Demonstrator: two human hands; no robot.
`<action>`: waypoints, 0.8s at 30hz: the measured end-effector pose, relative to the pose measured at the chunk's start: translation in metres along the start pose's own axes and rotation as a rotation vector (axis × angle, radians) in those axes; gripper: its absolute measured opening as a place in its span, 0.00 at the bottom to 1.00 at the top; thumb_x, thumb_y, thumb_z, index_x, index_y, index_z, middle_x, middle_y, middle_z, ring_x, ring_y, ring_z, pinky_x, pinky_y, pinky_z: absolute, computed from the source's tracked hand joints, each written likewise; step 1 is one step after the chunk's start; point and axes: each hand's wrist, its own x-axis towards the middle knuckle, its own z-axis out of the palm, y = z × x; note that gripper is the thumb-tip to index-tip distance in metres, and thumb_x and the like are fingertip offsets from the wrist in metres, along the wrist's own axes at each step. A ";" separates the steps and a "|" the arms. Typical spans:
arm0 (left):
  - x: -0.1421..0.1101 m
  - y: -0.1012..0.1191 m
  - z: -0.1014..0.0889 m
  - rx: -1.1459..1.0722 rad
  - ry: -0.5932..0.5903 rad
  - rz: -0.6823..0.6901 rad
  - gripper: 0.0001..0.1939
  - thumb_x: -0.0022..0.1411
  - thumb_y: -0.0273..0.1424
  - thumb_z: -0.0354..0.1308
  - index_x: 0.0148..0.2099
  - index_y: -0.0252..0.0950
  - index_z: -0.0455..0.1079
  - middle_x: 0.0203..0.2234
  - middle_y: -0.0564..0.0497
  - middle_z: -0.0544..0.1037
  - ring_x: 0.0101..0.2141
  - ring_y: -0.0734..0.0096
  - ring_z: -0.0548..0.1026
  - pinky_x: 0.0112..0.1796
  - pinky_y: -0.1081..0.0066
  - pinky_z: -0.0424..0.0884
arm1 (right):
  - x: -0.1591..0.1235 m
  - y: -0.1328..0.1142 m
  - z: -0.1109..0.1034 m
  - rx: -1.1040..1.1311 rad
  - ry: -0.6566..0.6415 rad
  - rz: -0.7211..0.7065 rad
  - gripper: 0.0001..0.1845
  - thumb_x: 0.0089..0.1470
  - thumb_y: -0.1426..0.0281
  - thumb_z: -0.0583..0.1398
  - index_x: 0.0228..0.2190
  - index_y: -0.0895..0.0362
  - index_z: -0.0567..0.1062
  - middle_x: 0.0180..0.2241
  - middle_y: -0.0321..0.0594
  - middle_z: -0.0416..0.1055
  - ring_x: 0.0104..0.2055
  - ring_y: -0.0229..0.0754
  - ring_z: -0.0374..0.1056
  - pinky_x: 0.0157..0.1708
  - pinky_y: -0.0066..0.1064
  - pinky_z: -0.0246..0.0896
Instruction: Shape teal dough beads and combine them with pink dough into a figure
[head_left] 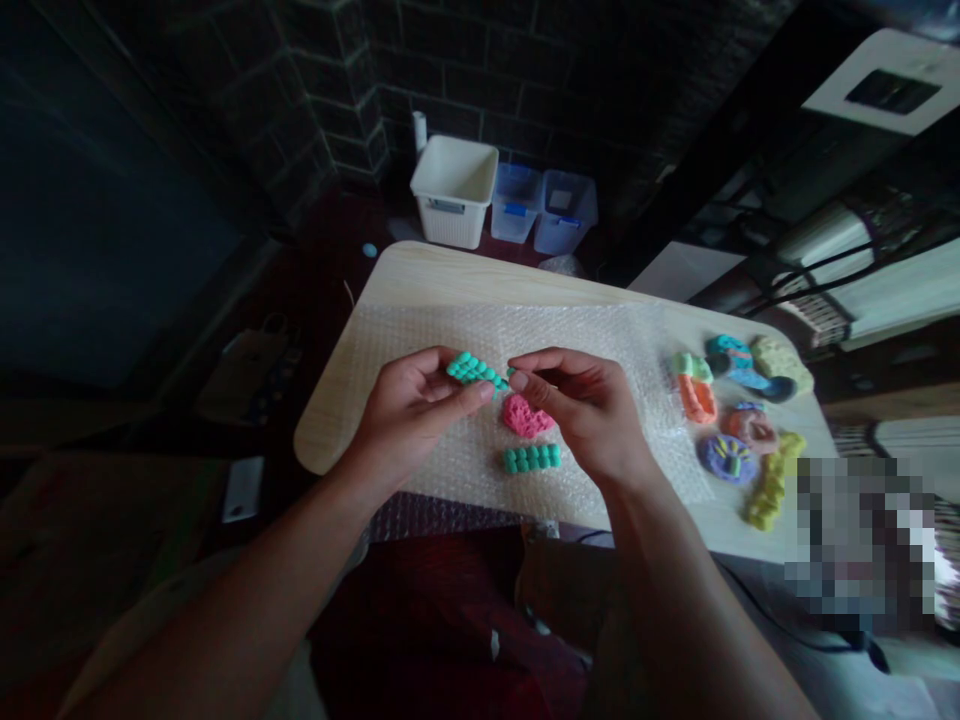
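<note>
Teal clay strip [472, 370] | left hand [409, 415]: fingers curled, gripping it | right hand [577, 410]: fingertips pinched on its end | pink clay [525, 417], second teal strip [532, 458]: below fingers

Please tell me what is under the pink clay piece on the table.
The pink clay piece lies on bubble wrap, which is spread over the table. The patch of wrap directly beneath the piece is covered, so it cannot be seen.
</note>
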 end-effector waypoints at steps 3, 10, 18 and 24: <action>0.000 -0.001 0.000 -0.017 0.000 0.001 0.11 0.56 0.31 0.78 0.37 0.35 0.78 0.30 0.52 0.82 0.31 0.73 0.78 0.35 0.74 0.74 | 0.000 0.000 0.002 -0.016 -0.012 -0.005 0.10 0.52 0.65 0.77 0.37 0.52 0.89 0.28 0.36 0.81 0.24 0.34 0.66 0.22 0.28 0.60; -0.001 -0.001 -0.001 -0.013 0.006 0.018 0.14 0.53 0.32 0.80 0.37 0.36 0.78 0.30 0.53 0.81 0.31 0.73 0.77 0.35 0.74 0.73 | 0.000 -0.001 0.004 -0.032 -0.028 -0.023 0.09 0.52 0.66 0.77 0.36 0.52 0.89 0.28 0.37 0.80 0.25 0.34 0.66 0.23 0.28 0.58; -0.002 -0.002 0.004 -0.038 0.016 0.078 0.14 0.53 0.31 0.80 0.36 0.36 0.77 0.30 0.54 0.80 0.31 0.74 0.77 0.36 0.75 0.73 | -0.001 0.000 0.005 -0.007 -0.015 0.005 0.11 0.48 0.65 0.79 0.35 0.52 0.89 0.26 0.36 0.80 0.24 0.34 0.65 0.23 0.29 0.58; -0.003 -0.003 0.004 -0.033 0.028 0.082 0.16 0.52 0.30 0.80 0.37 0.36 0.76 0.31 0.53 0.80 0.32 0.74 0.77 0.36 0.75 0.73 | 0.000 0.001 0.004 0.035 0.006 0.027 0.13 0.50 0.65 0.78 0.39 0.53 0.88 0.28 0.38 0.82 0.25 0.36 0.70 0.24 0.29 0.63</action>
